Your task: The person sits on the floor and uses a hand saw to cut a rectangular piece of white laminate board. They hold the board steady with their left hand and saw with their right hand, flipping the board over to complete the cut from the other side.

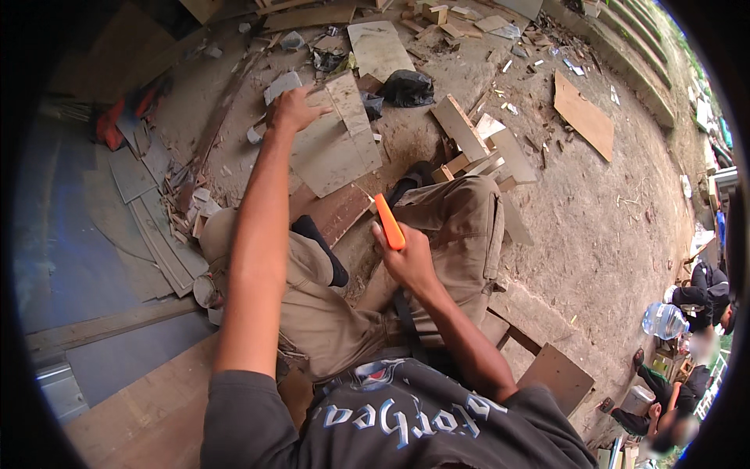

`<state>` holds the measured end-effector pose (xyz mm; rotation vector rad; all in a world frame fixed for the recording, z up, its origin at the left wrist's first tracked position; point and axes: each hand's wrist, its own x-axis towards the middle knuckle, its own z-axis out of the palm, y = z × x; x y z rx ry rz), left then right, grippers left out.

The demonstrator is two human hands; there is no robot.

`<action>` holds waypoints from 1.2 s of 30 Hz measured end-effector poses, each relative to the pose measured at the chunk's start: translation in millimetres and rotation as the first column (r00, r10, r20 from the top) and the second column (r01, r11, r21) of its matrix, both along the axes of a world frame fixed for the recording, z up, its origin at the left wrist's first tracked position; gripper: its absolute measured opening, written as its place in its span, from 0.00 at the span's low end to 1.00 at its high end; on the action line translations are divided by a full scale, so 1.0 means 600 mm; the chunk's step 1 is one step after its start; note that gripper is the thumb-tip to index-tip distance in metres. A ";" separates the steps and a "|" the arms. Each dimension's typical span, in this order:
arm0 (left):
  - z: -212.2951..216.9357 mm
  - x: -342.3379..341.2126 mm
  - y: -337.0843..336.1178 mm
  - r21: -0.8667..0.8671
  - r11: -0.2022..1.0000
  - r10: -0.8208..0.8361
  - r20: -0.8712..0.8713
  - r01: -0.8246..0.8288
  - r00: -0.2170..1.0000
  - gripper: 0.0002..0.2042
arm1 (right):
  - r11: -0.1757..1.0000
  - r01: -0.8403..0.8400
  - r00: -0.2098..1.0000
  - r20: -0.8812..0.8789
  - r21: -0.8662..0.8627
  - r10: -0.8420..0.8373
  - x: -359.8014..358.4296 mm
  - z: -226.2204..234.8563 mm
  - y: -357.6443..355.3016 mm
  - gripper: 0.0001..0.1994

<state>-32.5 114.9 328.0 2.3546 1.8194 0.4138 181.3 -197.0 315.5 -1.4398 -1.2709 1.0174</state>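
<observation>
My left hand (pixel 293 111) is stretched out over the upper left part of a pale plywood board (pixel 336 152), its fingers extended and apart. The board has a strip-like line across its right side and lies in front of my legs, above a reddish-brown plank (pixel 337 213). My right hand (pixel 408 256) is closed round the bright orange handle of a thin-ended tool (pixel 388 223). The tool's narrow end points up and left, towards the near edge of the board. Its exact kind is too small to tell.
Stacked wood offcuts (pixel 476 148) stand right of my knee, near a black plastic bag (pixel 408 87). Scraps and a brown sheet (pixel 583 115) lie on the dirt floor. Grey panels (pixel 160 242) lie left. At far right are people and a large water bottle (pixel 664 320).
</observation>
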 end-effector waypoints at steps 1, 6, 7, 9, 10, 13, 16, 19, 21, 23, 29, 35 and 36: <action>0.015 0.005 -0.009 0.008 0.999 -0.036 0.012 0.036 0.999 0.33 | 0.999 -0.006 1.000 0.019 -0.047 0.007 0.005 0.017 -0.012 0.22; 0.038 0.046 -0.035 -0.038 0.995 -0.096 -0.086 0.093 0.992 0.33 | 0.953 0.059 0.978 0.174 0.298 -0.115 0.010 -0.044 0.035 0.17; 0.038 0.061 -0.061 -0.059 0.993 -0.112 -0.108 0.106 0.988 0.32 | 0.981 0.045 0.986 0.152 0.187 -0.074 0.008 -0.069 0.087 0.16; 0.044 0.109 -0.096 -0.063 0.984 -0.172 -0.124 0.165 0.977 0.31 | 0.989 0.144 0.979 0.138 0.035 -0.147 -0.006 -0.089 0.220 0.14; 0.058 0.117 -0.112 -0.056 0.982 -0.184 -0.146 0.178 0.972 0.31 | 0.974 0.227 0.966 0.130 -0.015 -0.224 -0.025 -0.087 0.257 0.14; 0.069 0.078 -0.115 -0.044 0.997 -0.062 -0.062 0.060 0.996 0.33 | 0.995 0.095 0.989 0.109 0.029 -0.098 -0.043 -0.085 0.242 0.14; 0.046 0.041 -0.071 -0.003 0.999 -0.053 -0.029 0.053 0.998 0.36 | 0.992 0.048 0.994 0.092 0.121 -0.059 -0.059 -0.121 0.183 0.12; 0.027 0.048 -0.049 0.029 1.000 -0.004 -0.055 0.006 0.998 0.35 | 0.997 0.081 0.996 -0.038 0.014 -0.080 -0.065 -0.094 0.125 0.12; 0.025 0.042 -0.037 -0.014 1.000 -0.008 -0.054 0.007 0.999 0.35 | 0.997 0.063 0.998 -0.019 -0.032 -0.064 -0.051 -0.069 0.088 0.12; 0.010 0.012 -0.012 -0.020 0.999 -0.028 -0.035 0.028 0.999 0.35 | 0.995 0.040 0.999 -0.019 -0.089 -0.042 -0.036 -0.028 0.047 0.13; 0.024 0.061 -0.057 -0.053 0.995 -0.088 -0.112 0.082 0.990 0.36 | 0.993 0.023 0.998 -0.060 -0.120 -0.030 -0.003 -0.062 0.096 0.13; 0.041 -0.011 0.007 -0.024 0.999 -0.038 -0.011 0.038 0.999 0.34 | 0.998 -0.055 0.980 -0.193 -0.016 0.051 0.000 -0.150 0.185 0.13; 0.032 -0.007 -0.003 -0.002 1.000 -0.022 -0.022 0.022 1.000 0.33 | 0.999 -0.048 0.981 -0.188 -0.015 0.045 0.002 -0.164 0.155 0.12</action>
